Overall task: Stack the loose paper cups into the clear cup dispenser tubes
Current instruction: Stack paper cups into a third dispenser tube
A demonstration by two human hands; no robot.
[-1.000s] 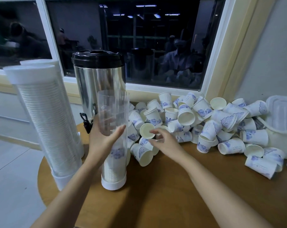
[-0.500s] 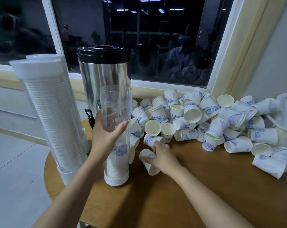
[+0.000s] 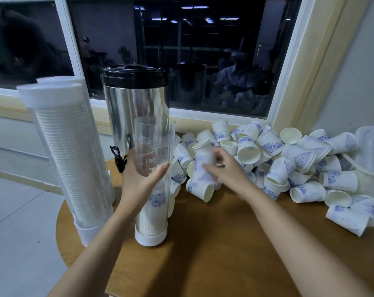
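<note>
- Full dispenser tube (image 3: 70, 159), far left: upright at the table (image 3: 224, 264) edge, white cap on top, white base, packed with nested white cups. A second capped tube stands just behind it. No label is visible.
- Urn (image 3: 134, 108): steel body, black lid, black tap low on its left side. It stands behind the tubes, in front of the window (image 3: 203, 61). No brand can be read.
- Clear dispenser tube (image 3: 152, 142): upright on the table in front of the urn, open at the top, white base cap. The lower part holds a nested cup stack whose top cup shows a blue floral print. The upper part is bare.
- Left hand (image 3: 138, 183): wrapped round the tube at mid-height, thumb across the front wall, fingers visible through the clear plastic behind.
- Right hand (image 3: 226, 168): raised over the near edge of the pile, pinching a paper cup (image 3: 203, 168) in its fingertips. The cup is motion-blurred, just right of the tube and apart from it.
- Loose cups (image 3: 289, 159): heaped under the window corner, most on their sides. They are white with a blue floral print, and the small printed text is too fine to read.
- White container (image 3: 372, 151): far right, touching the pile.
</note>
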